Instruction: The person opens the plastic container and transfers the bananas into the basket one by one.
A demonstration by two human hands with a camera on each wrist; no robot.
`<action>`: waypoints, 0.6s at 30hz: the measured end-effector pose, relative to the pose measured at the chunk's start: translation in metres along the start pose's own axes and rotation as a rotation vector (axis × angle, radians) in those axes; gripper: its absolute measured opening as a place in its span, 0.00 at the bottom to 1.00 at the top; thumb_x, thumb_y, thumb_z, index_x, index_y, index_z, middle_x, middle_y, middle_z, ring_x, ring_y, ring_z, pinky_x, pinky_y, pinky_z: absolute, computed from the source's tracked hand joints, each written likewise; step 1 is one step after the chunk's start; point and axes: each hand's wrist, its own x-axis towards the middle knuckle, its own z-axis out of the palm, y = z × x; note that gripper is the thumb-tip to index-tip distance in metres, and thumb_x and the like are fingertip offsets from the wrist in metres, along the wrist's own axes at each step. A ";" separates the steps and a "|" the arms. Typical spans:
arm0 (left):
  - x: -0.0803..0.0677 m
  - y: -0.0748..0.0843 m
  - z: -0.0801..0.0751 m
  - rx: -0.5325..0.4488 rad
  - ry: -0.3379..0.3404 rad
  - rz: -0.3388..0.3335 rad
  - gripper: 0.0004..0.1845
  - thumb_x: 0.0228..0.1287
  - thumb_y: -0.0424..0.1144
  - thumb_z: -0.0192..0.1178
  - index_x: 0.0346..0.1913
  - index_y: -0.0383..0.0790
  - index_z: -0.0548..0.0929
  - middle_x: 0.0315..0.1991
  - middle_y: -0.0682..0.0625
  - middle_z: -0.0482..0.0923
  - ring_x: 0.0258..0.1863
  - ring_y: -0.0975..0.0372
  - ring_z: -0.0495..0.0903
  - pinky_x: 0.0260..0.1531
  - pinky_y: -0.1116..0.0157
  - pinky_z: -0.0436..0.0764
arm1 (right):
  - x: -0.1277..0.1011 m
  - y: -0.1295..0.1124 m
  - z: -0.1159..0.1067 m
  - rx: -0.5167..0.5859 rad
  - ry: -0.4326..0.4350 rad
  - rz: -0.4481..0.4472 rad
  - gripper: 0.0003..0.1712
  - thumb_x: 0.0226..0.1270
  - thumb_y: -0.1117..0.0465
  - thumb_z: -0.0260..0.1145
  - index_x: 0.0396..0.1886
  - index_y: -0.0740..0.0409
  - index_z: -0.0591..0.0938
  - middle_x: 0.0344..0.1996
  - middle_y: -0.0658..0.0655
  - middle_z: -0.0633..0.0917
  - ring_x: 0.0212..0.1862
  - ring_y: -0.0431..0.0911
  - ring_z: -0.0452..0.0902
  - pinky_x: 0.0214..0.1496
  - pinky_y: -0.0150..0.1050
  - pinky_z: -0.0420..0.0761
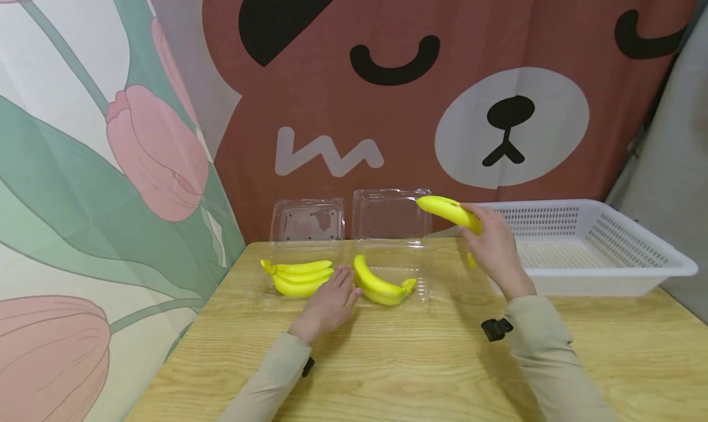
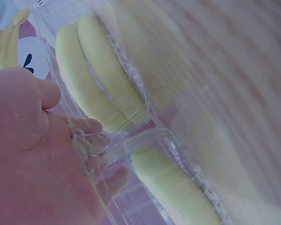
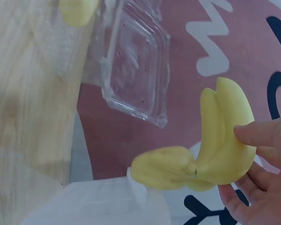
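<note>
A yellow plastic banana bunch [image 1: 449,212] is held in the air by the right hand [image 1: 494,248], fingers and thumb curled round its near end, above the far right part of the light wooden table [image 1: 420,360], just in front of the white perforated plastic basket [image 1: 603,244]; the right wrist view shows the thumb [image 3: 262,133] pressed on the bunch [image 3: 215,145], which has several fingers joined at one stem. To its left stand two clear plastic clamshell boxes with their hinged lids upright against the curtain. The right clamshell box [image 1: 389,250] holds a second yellow banana bunch [image 1: 381,285] lying in its tray, stem toward the right. The left clamshell box [image 1: 306,250] holds a third yellow banana bunch [image 1: 298,274], stem toward the left. The left hand [image 1: 332,302] rests flat between the two trays, fingers straight and relaxed, their tips touching the box rims; the left wrist view shows the fingertips [image 2: 91,126] against the clear plastic edge. The white basket has nothing visible inside it. Behind hangs a brown bear-face curtain [image 1: 442,84] and, on the left, a tulip-patterned curtain [image 1: 110,164]. No readable writing or labels show on any item.
</note>
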 end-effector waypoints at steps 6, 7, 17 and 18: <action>-0.001 0.000 -0.001 -0.004 0.001 0.004 0.33 0.82 0.50 0.33 0.75 0.27 0.55 0.76 0.35 0.48 0.76 0.47 0.44 0.73 0.52 0.50 | 0.000 0.003 -0.016 0.044 0.044 0.022 0.28 0.69 0.67 0.64 0.68 0.62 0.72 0.57 0.70 0.76 0.53 0.63 0.71 0.47 0.60 0.77; 0.000 0.000 -0.001 -0.003 0.001 0.005 0.33 0.82 0.50 0.33 0.75 0.27 0.54 0.76 0.35 0.48 0.76 0.47 0.44 0.73 0.52 0.50 | 0.000 0.004 -0.018 0.047 0.052 0.022 0.28 0.69 0.67 0.64 0.68 0.63 0.72 0.57 0.70 0.76 0.52 0.63 0.72 0.47 0.60 0.78; 0.000 -0.002 0.001 -0.005 0.013 0.008 0.33 0.82 0.51 0.33 0.75 0.27 0.55 0.76 0.35 0.49 0.76 0.47 0.45 0.73 0.52 0.50 | 0.000 0.018 -0.036 -0.009 0.073 0.071 0.29 0.69 0.68 0.63 0.69 0.63 0.71 0.59 0.71 0.74 0.54 0.65 0.69 0.52 0.63 0.74; 0.000 -0.001 0.001 -0.006 0.012 0.007 0.33 0.82 0.51 0.32 0.75 0.27 0.55 0.76 0.35 0.48 0.76 0.47 0.45 0.73 0.52 0.50 | -0.001 0.022 -0.037 -0.020 0.067 0.072 0.29 0.68 0.69 0.62 0.69 0.64 0.71 0.60 0.71 0.74 0.55 0.65 0.68 0.52 0.64 0.73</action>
